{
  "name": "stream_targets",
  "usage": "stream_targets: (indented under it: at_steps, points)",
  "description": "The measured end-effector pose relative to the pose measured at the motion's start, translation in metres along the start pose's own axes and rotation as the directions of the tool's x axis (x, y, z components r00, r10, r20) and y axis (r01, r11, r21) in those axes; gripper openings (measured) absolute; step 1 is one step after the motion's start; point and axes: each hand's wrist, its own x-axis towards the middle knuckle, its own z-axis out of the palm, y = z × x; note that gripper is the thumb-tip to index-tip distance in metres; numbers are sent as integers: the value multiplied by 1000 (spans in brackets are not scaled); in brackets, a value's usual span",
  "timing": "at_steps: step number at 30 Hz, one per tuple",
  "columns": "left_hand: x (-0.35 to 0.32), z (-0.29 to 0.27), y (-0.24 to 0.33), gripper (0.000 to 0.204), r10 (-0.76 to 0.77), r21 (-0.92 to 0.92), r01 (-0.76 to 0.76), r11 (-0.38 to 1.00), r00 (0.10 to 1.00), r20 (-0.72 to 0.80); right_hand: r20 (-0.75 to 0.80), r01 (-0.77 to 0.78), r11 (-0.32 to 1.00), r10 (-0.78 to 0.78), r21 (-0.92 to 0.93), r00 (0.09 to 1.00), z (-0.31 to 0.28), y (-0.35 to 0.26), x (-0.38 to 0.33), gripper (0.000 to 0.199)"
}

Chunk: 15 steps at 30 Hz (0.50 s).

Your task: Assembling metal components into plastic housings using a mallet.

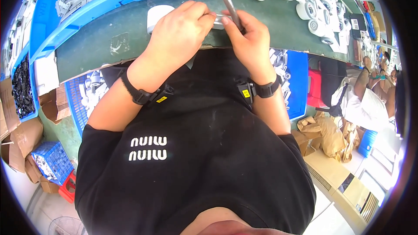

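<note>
Over the green bench, my left hand (pixel 180 28) is closed, its fingertips pinched at one end of a light grey metal piece (pixel 219 21). My right hand (pixel 252 37) grips the metal handle of a hammer (pixel 229 6), whose black and yellow head points up and away from me. The right thumb also rests at the other end of the grey piece, which spans the gap between both hands. Beside my left wrist stands a white rounded part (pixel 159 16), partly covered by that hand. Fingers hide what the grey piece is attached to.
A blue bin (pixel 72 35) of flat grey strips stands at the far left. White cylindrical parts with arms (pixel 307 11) are heaped on the bench's right. Blue crates (pixel 297 85) flank my body below the bench edge. Another person (pixel 363 104) sits at the right.
</note>
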Motion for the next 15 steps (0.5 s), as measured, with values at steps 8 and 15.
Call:
stream_targets:
  at_steps: [8, 15]
  points:
    - [-1, 2, -2, 18, 20, 29, -20, 999, 999, -24, -87, 194, 947, -177, 255, 980, -60, 1, -64, 49]
    - [-3, 2, -1, 16, 5, 31, -4, 1000, 1000, -22, 131, 87, 951, -50, -295, 990, -59, -16, -64, 47]
